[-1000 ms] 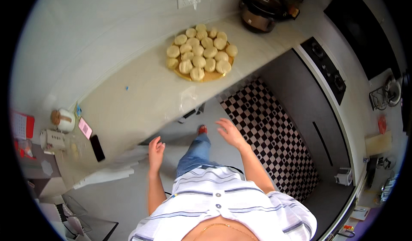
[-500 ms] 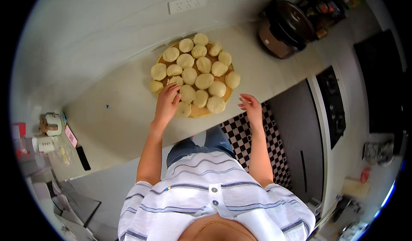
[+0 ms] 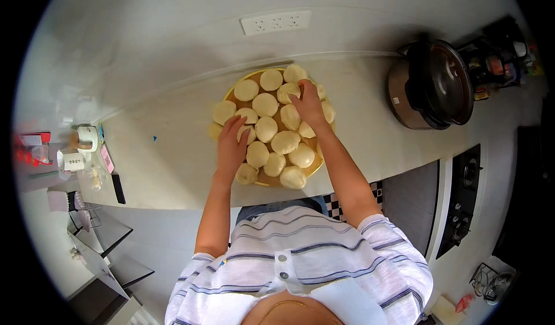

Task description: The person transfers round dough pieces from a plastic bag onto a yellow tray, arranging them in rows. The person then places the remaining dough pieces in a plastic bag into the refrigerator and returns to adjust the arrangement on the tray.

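Observation:
A round yellow board (image 3: 266, 183) holds several pale dough rounds (image 3: 266, 105) on the counter in front of me. My left hand (image 3: 230, 146) is at the board's left side, its loosely bent fingers apart and touching the rounds there. My right hand (image 3: 309, 105) reaches over the upper right part, fingers curled around a dough round (image 3: 288, 93), which they partly cover.
A large electric cooker (image 3: 439, 88) stands on the pale counter (image 3: 162, 163) at right, with a black gas hob (image 3: 462, 198) nearer me. At left are a white mug (image 3: 87, 139), a phone-like black object (image 3: 118, 189) and small packets. A power socket (image 3: 274, 22) is on the wall.
The view has moved up to the counter. Both hands rose from waist level onto the dough rounds; my right hand went from beside the board to its upper part and closed on a round.

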The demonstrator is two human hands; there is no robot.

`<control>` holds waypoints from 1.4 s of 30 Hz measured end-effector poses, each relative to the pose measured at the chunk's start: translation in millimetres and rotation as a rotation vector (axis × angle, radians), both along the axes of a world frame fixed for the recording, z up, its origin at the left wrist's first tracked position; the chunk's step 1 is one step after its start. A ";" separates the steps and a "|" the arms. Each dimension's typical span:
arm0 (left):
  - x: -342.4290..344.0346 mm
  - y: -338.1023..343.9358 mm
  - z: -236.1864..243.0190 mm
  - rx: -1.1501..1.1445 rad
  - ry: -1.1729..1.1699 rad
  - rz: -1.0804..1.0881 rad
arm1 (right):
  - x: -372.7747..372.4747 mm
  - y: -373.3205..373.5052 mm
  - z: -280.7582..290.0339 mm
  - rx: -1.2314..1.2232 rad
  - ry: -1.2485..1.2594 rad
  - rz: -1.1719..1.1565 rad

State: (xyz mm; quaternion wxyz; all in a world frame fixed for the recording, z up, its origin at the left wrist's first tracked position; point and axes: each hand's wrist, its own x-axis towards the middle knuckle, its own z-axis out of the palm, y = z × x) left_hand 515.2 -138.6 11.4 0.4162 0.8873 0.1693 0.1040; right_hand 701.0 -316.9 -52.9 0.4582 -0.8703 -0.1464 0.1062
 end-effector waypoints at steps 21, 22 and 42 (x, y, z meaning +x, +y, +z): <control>127.3 107.2 -72.2 0.126 0.350 -0.423 | 69.3 68.4 -31.1 -0.399 -0.377 0.581; 124.8 109.8 -75.9 0.080 0.320 -0.373 | 70.9 68.6 -27.3 -0.419 -0.308 0.579; 137.4 90.0 -96.1 0.028 0.149 -0.208 | 91.5 25.1 -26.2 -0.184 -0.427 0.186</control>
